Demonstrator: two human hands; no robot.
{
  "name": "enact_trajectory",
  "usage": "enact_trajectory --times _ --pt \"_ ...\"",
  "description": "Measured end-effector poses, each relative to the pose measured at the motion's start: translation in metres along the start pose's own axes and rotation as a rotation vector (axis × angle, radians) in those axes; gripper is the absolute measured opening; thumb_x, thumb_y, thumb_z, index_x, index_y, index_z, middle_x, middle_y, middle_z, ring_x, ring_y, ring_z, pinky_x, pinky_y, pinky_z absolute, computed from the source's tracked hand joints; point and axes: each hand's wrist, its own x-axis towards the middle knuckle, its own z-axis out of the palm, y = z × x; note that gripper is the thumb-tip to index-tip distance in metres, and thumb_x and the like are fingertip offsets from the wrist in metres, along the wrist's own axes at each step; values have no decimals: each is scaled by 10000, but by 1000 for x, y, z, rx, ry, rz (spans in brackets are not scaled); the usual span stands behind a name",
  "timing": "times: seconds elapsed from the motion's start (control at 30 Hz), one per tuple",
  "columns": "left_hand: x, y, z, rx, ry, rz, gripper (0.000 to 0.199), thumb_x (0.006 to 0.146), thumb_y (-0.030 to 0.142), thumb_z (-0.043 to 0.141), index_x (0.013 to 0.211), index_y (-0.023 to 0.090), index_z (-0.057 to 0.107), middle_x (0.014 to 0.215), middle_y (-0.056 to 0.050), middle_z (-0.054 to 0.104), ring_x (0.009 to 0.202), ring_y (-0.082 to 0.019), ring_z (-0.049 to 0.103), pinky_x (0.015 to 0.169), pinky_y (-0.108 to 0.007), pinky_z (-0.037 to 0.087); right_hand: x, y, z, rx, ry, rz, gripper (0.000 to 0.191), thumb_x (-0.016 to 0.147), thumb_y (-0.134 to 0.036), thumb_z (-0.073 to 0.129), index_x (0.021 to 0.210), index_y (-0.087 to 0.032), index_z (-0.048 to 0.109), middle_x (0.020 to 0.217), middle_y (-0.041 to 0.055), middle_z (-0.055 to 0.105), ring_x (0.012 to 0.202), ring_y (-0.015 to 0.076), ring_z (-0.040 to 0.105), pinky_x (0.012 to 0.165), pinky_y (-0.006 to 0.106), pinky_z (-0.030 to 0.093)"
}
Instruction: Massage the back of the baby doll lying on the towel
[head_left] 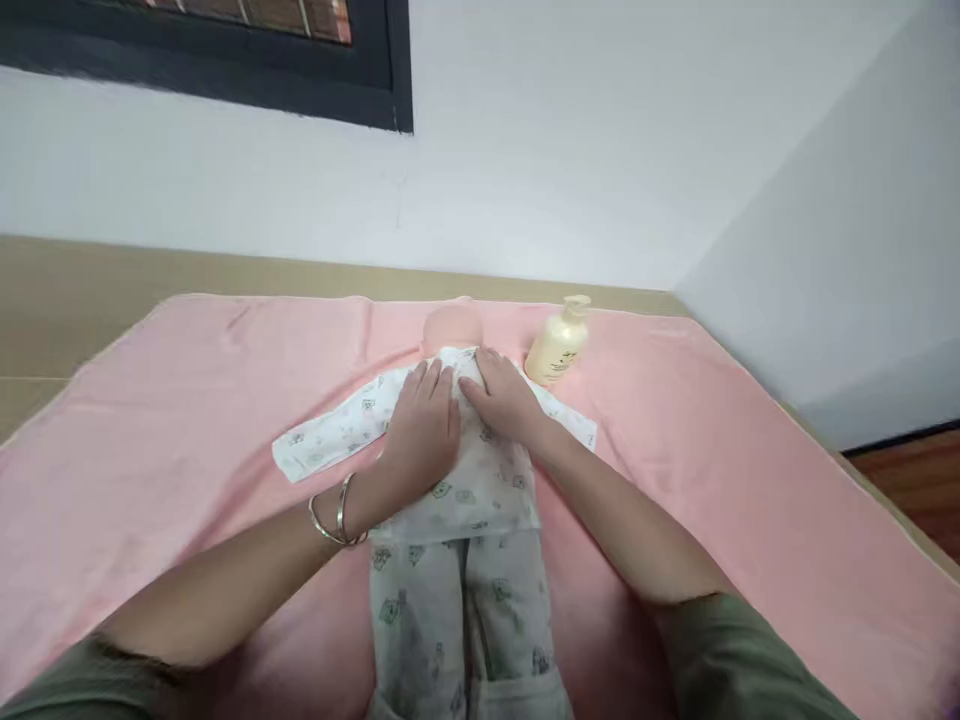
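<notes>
A baby doll in a white printed top (480, 490) and matching trousers (420, 600) lies stretched out before me, its bare round head (452, 328) at the far end. Whether it is face up or face down I cannot tell. My left hand (427, 425) lies flat on the upper body, fingers stretched toward the shoulder and neck. My right hand (504, 393) rests at the other shoulder, its fingers extended and the thumb apart. One white sleeve (330, 437) spreads out to the left; the other is partly hidden by my right arm.
A cream pump bottle (559, 345) stands to the right of the doll's head. Beneath everything is a pink blanket (187, 400), spread over a tan surface (67, 300). A white wall (525, 180) rises behind, with a dark-framed window (375, 60) at upper left.
</notes>
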Motion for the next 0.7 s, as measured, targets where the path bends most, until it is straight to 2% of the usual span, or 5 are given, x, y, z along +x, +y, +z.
enact_trajectory --times 0.2,0.33,0.4,0.57,0.7 --pt "23 -27 -2 -110 -60 -182 517 906 293 376 1324 39 544 1402 -226 590 1336 -351 527 1168 -565 403 -26 -30 1 -115 28 -36 553 1004 -290 342 1398 69 491 1439 303 543 1385 398 475 1174 559 364" --pt "31 -35 -3 -94 -116 -181 550 929 319 330 1339 18 536 1435 -229 566 1370 -347 502 1199 -553 365 -43 -47 -1 -40 1 -84 574 992 -265 338 1485 15 430 1566 249 430 1513 379 309 1212 567 330" --pt "25 -29 -3 -33 -104 -134 552 949 306 308 1340 -15 527 1429 -259 557 1387 -364 482 1203 -561 350 -37 -40 -1 29 -28 -55 577 985 -262 330 1484 10 432 1582 234 414 1523 363 296 1218 569 328" --pt "-1 -1 -6 66 -65 -19 547 994 271 270 1404 -34 465 1491 -276 485 1454 -386 391 1210 -581 327 -8 -6 1 87 -7 86 580 969 -354 375 1424 -15 495 1500 237 519 1449 367 423 1194 587 358" --pt "-1 0 -8 34 -67 -28 514 984 252 303 1399 3 476 1514 -250 466 1458 -371 387 1203 -562 347 -12 -11 1 14 -19 80 623 982 -333 360 1449 74 431 1525 292 462 1461 394 398 1219 575 319"
